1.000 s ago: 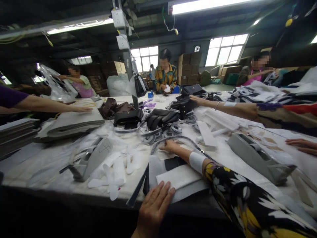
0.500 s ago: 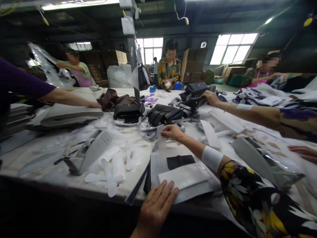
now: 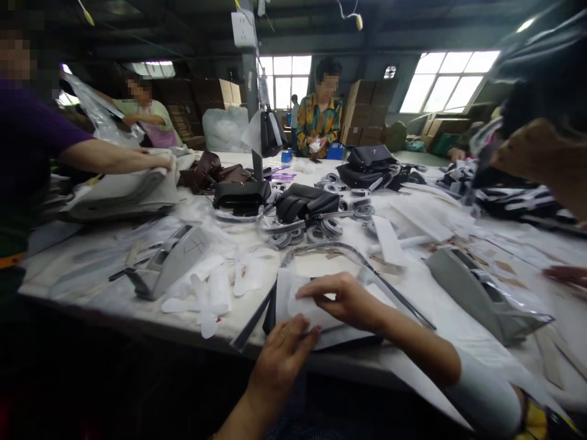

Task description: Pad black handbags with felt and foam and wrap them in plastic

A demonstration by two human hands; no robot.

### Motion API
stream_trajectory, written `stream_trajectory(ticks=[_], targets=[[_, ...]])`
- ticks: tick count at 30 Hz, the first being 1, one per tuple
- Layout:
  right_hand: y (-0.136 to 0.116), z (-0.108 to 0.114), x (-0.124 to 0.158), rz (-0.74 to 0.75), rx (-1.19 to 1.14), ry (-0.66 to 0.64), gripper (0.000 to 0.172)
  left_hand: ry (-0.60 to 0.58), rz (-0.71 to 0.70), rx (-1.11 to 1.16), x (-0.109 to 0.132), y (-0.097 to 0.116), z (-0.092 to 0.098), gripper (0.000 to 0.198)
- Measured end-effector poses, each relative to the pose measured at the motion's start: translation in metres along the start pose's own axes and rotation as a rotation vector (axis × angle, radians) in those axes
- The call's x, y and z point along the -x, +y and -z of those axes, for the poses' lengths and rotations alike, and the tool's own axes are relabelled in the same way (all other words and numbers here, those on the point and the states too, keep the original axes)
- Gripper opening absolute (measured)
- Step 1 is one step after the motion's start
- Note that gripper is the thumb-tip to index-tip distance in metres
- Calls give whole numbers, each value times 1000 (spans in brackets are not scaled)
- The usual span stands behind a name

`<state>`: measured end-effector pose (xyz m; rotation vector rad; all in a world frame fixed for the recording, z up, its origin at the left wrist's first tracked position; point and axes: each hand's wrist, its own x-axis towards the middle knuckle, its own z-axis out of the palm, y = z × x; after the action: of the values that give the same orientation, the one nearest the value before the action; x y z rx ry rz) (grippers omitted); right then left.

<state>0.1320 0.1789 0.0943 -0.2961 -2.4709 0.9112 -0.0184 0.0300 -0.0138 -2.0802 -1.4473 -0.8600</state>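
White wrapping sheets (image 3: pixel 283 296) lie over a dark bag (image 3: pixel 270 315) at the table's front edge. My left hand (image 3: pixel 287 345) rests at the lower left of the sheets with its fingers extended. My right hand (image 3: pixel 342 299) is over the sheets, thumb and index finger brought together around a translucent white piece that is hard to make out. A wrapped strap (image 3: pixel 337 245) arches behind the sheets and runs down to the right.
Tape dispensers stand left (image 3: pixel 177 260) and right (image 3: pixel 472 293). White foam cutouts (image 3: pixel 208 311) lie at left. Dark bags (image 3: pixel 305 205) and strap coils (image 3: pixel 330 227) sit behind. A person's arm (image 3: pixel 119 156) reaches in at left, and another person's hand (image 3: pixel 541 159) shows at right.
My right hand has moved down and nearer my left hand with the translucent piece. The small black piece is now hidden. The person at left has shifted onto the stacked material; another person's arm has left the black bags.
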Motion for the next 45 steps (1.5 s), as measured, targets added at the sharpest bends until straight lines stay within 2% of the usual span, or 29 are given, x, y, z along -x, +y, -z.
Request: stream_trajectory(ticks=[2, 4, 9, 14, 17, 21, 24, 26, 28, 30, 33, 37, 42, 45], targets=[[3, -13, 21, 98, 21, -60, 30, 28, -14, 19, 2, -1, -2, 38], [7, -22, 36, 149, 11, -58, 32, 56, -17, 45, 4, -2, -4, 31], [12, -36, 55, 128, 4, 45, 33, 90, 84, 122, 9, 0, -8, 23], [16, -47, 64, 234, 121, 99, 29, 91, 204, 237, 13, 2, -7, 35], [10, -45, 67, 270, 135, 71, 29, 81, 162, 247, 13, 1, -5, 45], [-2, -29, 61, 182, 53, -1, 15, 87, -7, 203, 12, -2, -5, 44], [6, -15, 45, 9, 177, 149, 25, 69, -30, 148, 12, -3, -6, 42], [20, -9, 28, -134, 357, 159, 24, 60, -27, 126, 12, -2, -6, 42], [36, -8, 12, -246, 498, 1, 28, 63, -24, 117, 12, -2, -7, 41], [47, -11, -3, -300, 541, -191, 32, 75, -24, 119, 13, -2, -8, 41], [55, -20, -17, -273, 498, -353, 33, 85, -18, 127, 14, -2, -10, 40], [57, -32, -25, -230, 493, -403, 32, 87, -12, 107, 13, -2, -11, 40], [51, -32, -23, -187, 679, -311, 28, 76, -15, 89, 13, -2, -10, 39], [31, -25, -1, -151, 612, -192, 24, 75, -2, 99, 14, -2, -10, 40]])
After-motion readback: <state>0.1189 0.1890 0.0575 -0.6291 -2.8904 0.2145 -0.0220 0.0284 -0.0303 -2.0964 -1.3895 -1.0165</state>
